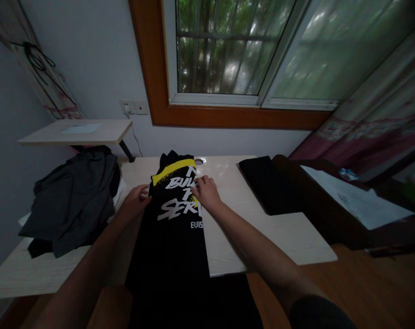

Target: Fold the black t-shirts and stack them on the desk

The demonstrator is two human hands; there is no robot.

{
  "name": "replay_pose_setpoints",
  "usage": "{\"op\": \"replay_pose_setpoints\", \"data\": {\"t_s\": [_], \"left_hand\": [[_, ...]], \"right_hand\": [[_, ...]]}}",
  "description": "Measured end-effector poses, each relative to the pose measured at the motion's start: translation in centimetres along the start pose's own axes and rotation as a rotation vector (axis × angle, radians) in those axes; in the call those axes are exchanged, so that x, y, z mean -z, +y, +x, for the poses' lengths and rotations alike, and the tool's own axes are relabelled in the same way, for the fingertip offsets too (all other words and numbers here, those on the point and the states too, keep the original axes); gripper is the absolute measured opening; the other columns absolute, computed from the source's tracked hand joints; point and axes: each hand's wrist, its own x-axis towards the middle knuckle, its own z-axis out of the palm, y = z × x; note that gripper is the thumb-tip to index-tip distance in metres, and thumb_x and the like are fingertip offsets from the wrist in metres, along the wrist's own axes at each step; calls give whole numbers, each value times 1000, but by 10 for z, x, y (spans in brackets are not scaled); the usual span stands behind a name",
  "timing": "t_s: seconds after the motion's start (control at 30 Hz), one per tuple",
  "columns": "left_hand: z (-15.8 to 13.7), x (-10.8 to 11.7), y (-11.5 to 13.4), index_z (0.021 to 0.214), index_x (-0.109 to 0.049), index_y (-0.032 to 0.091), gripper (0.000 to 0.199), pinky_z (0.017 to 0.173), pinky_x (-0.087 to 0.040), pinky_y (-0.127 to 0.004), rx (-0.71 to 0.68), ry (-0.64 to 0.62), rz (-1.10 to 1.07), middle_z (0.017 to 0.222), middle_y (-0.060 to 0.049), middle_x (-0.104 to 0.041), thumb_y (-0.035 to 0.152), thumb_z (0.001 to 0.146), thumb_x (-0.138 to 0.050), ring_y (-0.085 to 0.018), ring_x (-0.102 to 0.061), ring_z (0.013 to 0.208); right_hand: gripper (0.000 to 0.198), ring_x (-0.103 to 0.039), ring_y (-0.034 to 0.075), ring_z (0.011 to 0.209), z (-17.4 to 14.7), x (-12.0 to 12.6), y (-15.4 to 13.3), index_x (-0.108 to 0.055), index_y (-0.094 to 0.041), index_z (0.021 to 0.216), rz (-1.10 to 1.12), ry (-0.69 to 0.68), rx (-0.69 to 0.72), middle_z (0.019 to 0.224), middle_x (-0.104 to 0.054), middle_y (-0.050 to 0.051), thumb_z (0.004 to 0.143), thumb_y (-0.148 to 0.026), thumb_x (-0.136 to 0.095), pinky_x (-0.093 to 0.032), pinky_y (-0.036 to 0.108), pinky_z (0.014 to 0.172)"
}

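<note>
A black T-shirt (173,246) lies folded lengthwise into a narrow strip, with white lettering and a yellow band near its far end. At its left edge my left hand (136,201) touches the fabric, thumb and fingers apart. My right hand (207,193) rests on the right folded edge beside the lettering, its fingers slightly bent and spread over the cloth. The near end of the shirt runs toward the table's front edge, where it blends with dark cloth below.
A heap of dark grey and black clothes (80,196) sits on the left of the pale table (234,242), by a raised shelf (49,132). On the right lies a flat black item (262,183). A paper sheet (358,196) lies farther right. Behind are a wall and a window.
</note>
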Motion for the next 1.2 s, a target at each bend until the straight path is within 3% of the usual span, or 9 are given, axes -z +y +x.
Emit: {"op": "replay_pose_setpoints", "data": {"t_s": [0.17,0.4,0.53,0.7,0.8,0.9,1.03,1.1,1.2], "left_hand": [[21,-14,11,141,-49,14,71,80,-51,-33,105,43,91,106,-7,-63,38,77,-66,-17,-62,79],[16,-7,21,141,-46,22,67,68,-45,-29,186,-80,69,84,2,-64,35,78,-64,-19,-64,76],[5,-2,19,138,-46,23,67,70,-46,-30,120,-222,44,83,3,-65,34,76,-65,-20,-66,77],[-12,7,19,141,-42,16,81,68,-47,-33,64,-491,-28,82,0,-69,40,69,-72,-24,-67,78],[-18,17,24,135,-52,18,68,67,-47,-32,36,-613,-16,80,0,-70,50,76,-68,-23,-66,76],[-14,22,28,113,-65,20,46,69,-47,-31,39,-516,-2,85,-2,-71,54,84,-57,-21,-65,77],[-2,12,36,96,-68,21,46,72,-48,-33,84,-258,-40,91,-5,-73,63,85,-53,-22,-65,81],[2,1,43,94,-69,21,47,75,-49,-34,68,-225,-75,93,-6,-74,65,84,-54,-23,-65,84],[3,-16,50,87,-68,22,43,76,-49,-35,28,-234,-67,90,-5,-72,63,84,-56,-23,-65,83]], "right_hand": [[40,-56,30,107,-20,3,-2,-57,-24,135,44,-75,-32,116,-66,13,97,-38,-61,-45,43,95],[43,-62,27,105,-37,11,-6,-53,-24,140,118,-154,7,116,-72,11,98,-23,-55,-44,39,94],[40,-63,24,104,-47,24,1,-57,-22,135,188,-211,18,112,-72,10,95,-19,-56,-45,37,94],[27,-63,16,79,-66,40,22,-67,-23,114,409,-380,85,92,-70,1,89,-15,-61,-47,27,75],[19,-59,14,69,-78,53,34,-70,-23,102,508,-529,112,81,-65,-3,85,-15,-64,-44,24,65],[15,-59,13,71,-87,68,40,-71,-22,95,546,-644,150,82,-65,-3,83,-15,-67,-44,23,65],[8,-61,14,75,-86,80,41,-72,-21,92,552,-727,177,84,-68,-1,85,-21,-68,-45,24,68],[9,-60,14,73,-78,77,40,-71,-19,91,574,-685,134,82,-68,-1,89,-26,-65,-44,24,67],[13,-58,13,69,-57,65,34,-69,-18,92,566,-489,50,79,-67,-1,93,-25,-58,-42,23,65]]}}
